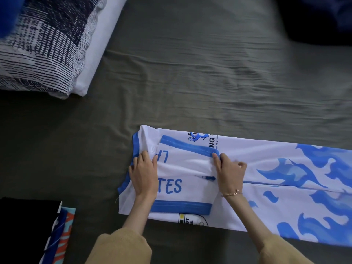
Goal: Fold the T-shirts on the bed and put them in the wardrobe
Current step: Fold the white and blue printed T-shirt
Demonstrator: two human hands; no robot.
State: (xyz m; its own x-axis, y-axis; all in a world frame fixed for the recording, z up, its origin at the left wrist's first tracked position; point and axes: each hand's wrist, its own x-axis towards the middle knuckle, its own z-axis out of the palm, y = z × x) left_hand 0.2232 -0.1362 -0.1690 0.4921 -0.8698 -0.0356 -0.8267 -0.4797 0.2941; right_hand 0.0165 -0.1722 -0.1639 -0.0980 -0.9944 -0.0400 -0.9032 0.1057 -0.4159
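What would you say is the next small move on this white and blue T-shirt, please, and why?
Probably fold the flame-printed end over toward the collar. Both sleeves already lie folded in on the T-shirt, the left hand presses the collar end flat, the right hand pinches a sleeve's blue cuff, and the shirt lies long across the bed.

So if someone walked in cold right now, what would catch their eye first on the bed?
First the white T-shirt with blue flames, stretched across the grey bedsheet at lower right, sleeves folded in. Both hands work its collar end: the left hand lies flat on it, the right hand pinches a blue-trimmed sleeve edge. A patterned pillow sits at upper left, and a stack of folded clothes at lower left.
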